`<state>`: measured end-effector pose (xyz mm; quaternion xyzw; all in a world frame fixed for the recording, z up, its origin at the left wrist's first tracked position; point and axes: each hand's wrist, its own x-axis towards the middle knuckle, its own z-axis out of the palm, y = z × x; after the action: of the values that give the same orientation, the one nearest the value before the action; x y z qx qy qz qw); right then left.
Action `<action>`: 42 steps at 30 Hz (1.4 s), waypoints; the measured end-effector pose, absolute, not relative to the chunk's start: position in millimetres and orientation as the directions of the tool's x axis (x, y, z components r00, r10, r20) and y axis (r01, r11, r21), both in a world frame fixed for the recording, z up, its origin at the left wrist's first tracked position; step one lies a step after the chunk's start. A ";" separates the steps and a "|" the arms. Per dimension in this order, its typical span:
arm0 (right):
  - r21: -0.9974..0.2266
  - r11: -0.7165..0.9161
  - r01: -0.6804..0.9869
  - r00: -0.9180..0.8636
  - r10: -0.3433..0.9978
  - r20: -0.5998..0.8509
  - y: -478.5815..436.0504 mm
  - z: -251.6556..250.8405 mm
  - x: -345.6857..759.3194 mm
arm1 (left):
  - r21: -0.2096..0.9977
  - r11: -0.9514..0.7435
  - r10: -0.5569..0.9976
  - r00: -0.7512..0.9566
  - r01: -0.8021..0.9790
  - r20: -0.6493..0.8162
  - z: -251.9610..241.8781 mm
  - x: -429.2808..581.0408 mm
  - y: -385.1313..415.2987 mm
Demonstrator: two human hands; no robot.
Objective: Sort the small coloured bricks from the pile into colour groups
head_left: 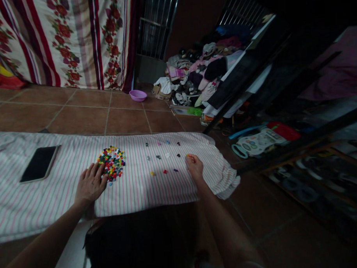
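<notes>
Risking scatter if dragged sideways: pile of small multicoloured pieces, on striped cloth, its left edge under the open, outstretched fingers of the left hand. Right hand: fingertips together, pinching a small bright piece near the black cluster, which a slip could disturb.

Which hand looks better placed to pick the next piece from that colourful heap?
Probably the left hand: it rests at the left edge of the colourful heap. The right hand is farther off, past the small clusters, seemingly pinching a tiny bright piece.
</notes>
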<state>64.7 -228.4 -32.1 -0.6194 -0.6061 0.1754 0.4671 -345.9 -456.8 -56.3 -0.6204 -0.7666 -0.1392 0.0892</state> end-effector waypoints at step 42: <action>-0.497 -0.072 0.865 0.202 0.956 0.213 -238.0 -62.4 127.7 | 0.175 0.218 0.919 -0.262 0.960 0.296 -51.8 -343.4 -456.2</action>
<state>127.7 -238.0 -62.4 -0.7271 -0.6261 0.0850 0.2687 -343.4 -456.2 -51.8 -0.6039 -0.7777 -0.1624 0.0639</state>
